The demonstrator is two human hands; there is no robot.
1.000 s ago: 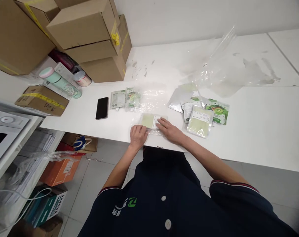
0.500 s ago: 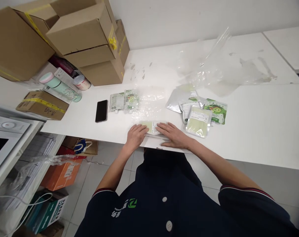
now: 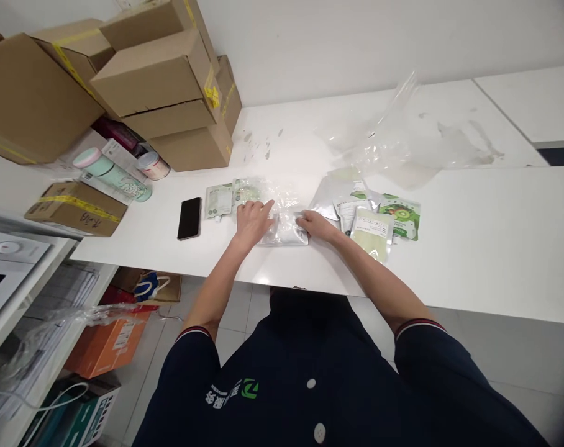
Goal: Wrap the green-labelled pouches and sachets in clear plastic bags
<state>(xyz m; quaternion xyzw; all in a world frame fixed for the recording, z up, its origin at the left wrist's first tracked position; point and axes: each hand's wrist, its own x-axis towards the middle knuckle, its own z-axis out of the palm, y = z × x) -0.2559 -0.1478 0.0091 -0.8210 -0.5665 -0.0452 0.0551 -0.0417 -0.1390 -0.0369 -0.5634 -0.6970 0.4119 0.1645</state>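
A folded silver pouch [image 3: 292, 232] lies on the white table in front of me, partly under clear plastic film [image 3: 284, 194]. At its right end, my right hand [image 3: 318, 225] is closed with the fingertips on the edge. My left hand [image 3: 253, 222] rests over the film at the left end, fingers spread and thumb apart, touching the film. Left of it are two flat pale green packets, the outer packet [image 3: 219, 202] partly overlapped by the other. To the right is a pile with a light green pouch [image 3: 371, 231] and a kiwi-printed packet [image 3: 403, 216].
A black phone [image 3: 189, 218] lies to the left. Cardboard boxes [image 3: 156, 81], a mint bottle [image 3: 117, 177] and a small can [image 3: 153, 166] stand behind it. A large crumpled clear plastic bag [image 3: 403, 136] covers the back right. The table's front edge [image 3: 245, 282] is close to me.
Both hands have moved away from my body with the pouch. Its printed green face showed before; now a silver side shows. My left hand has spread over the film.
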